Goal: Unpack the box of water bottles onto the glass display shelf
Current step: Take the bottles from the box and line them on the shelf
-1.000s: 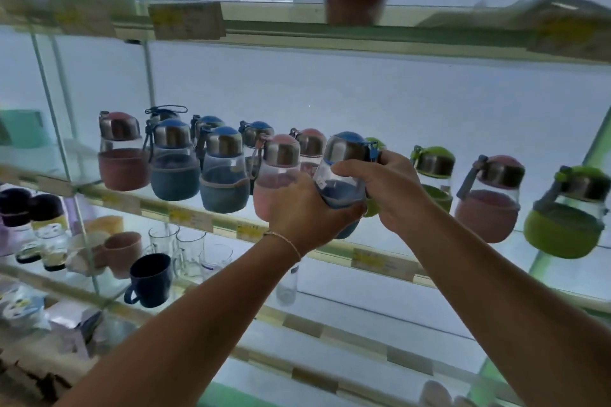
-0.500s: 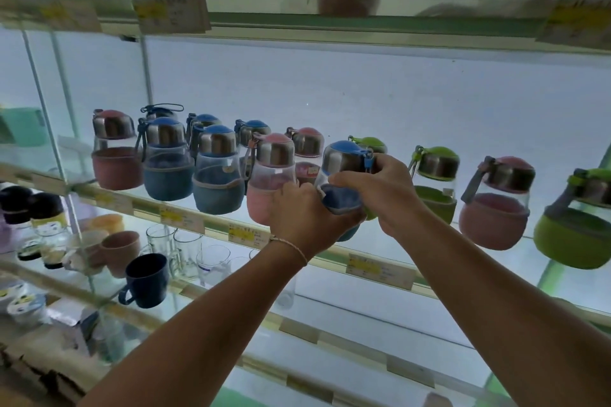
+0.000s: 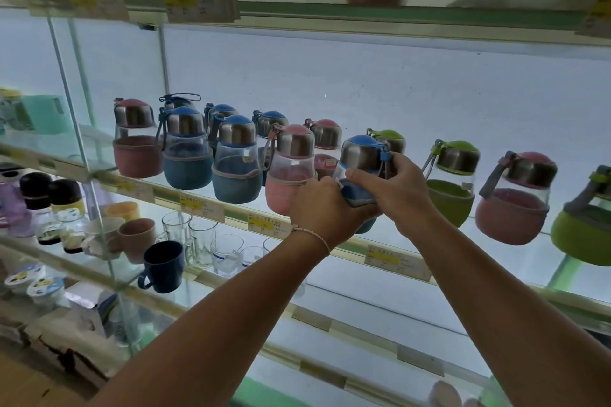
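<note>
The person holds a blue bottle (image 3: 360, 155) in both hands, in the gap between a pink bottle (image 3: 291, 172) and a green bottle (image 3: 449, 188) on the glass shelf (image 3: 463, 241). The left hand (image 3: 325, 211) is wrapped around its soft blue bottom part. The right hand (image 3: 396, 195) pinches it higher up, with its thumb on the front and its fingers by the little strap. A second ago the bottle sat a bit higher and hid the green-topped bottle (image 3: 388, 139) behind it; now it has come down lower and that green top shows. The bottle leans a little. It is not clear if it touches the glass yet. It looks almost put down, so the hands can soon let go.
</note>
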Available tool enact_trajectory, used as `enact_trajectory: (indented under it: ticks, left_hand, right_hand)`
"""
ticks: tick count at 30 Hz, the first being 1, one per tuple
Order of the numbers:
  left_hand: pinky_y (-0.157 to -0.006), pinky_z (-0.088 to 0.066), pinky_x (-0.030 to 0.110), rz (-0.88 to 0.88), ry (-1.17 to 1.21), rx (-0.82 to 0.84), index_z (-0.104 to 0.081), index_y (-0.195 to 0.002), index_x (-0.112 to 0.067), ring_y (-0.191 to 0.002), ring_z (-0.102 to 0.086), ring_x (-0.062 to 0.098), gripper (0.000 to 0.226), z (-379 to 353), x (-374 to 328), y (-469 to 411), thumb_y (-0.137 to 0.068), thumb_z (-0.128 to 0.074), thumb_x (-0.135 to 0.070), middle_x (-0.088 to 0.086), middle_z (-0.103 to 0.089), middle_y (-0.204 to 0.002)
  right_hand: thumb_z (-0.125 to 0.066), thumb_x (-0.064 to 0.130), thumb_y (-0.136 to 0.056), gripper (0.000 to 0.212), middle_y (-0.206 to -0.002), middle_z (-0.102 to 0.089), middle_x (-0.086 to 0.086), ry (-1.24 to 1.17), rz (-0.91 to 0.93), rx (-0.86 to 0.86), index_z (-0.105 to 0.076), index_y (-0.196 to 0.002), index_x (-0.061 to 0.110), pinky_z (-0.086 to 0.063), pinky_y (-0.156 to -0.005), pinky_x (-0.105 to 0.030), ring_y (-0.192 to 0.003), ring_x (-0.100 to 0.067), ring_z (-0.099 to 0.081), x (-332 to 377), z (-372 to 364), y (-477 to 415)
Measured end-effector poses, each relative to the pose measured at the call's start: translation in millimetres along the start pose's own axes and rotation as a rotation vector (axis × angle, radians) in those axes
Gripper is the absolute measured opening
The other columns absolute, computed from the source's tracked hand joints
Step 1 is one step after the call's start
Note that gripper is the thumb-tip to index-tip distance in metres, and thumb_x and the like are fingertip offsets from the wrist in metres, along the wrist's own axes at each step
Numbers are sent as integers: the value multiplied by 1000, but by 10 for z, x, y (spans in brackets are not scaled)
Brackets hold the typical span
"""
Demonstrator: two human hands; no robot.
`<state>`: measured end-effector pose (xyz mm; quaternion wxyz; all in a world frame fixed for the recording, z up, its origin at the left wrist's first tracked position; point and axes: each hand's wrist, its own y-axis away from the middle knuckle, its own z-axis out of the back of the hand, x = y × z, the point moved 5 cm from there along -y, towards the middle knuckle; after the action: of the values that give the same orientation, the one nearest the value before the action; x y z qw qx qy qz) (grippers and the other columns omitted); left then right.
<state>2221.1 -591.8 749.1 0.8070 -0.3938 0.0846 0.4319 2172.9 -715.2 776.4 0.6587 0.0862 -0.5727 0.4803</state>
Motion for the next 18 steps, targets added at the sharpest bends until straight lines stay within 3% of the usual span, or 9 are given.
enact_trajectory:
  ticks: [6, 11, 14, 18]
  left_hand:
    - [-76, -57, 35, 3, 171, 31, -60, -104, -19, -84, -61, 14, 63, 37, 59, 47, -72, -64, -73, -1, -65, -94]
    - [-73, -50, 22, -92, 243, -59, -61, -101, -20, -82, -56, 8, 39, 348, 208, 142, -82, -70, -53, -7, -61, -90]
    - [-79, -56, 32, -93, 302, -95, -64, -103, -19, -83, -60, 9, 30, 623, 367, 191, -87, -69, -44, -7, -65, -92]
    - [-82, -58, 34, -67, 290, -110, -64, -116, -17, -92, -62, 13, 35, 1018, 730, 256, -87, -67, -37, 0, -69, -107]
  right_hand:
    - [-86, 40, -72, 73, -115, -57, 7, 27, 4, -88, -50, -133, 21, -56, -94, -41, -107, -17, -59, 46, 21, 67]
    - [-82, 45, -75, 77, -140, -45, -4, 199, 223, -332, -44, -139, 24, -49, -98, -32, -123, -17, -47, 358, 30, 245]
    - [-79, 42, -74, 71, -138, -46, -7, 211, 398, -378, -51, -134, 19, -45, -96, -30, -123, -21, -47, 643, -185, 408]
    - [-72, 36, -73, 56, -130, -52, -13, 201, 512, -318, -61, -122, 11, -30, -92, -4, -121, -22, -49, 946, -677, 604]
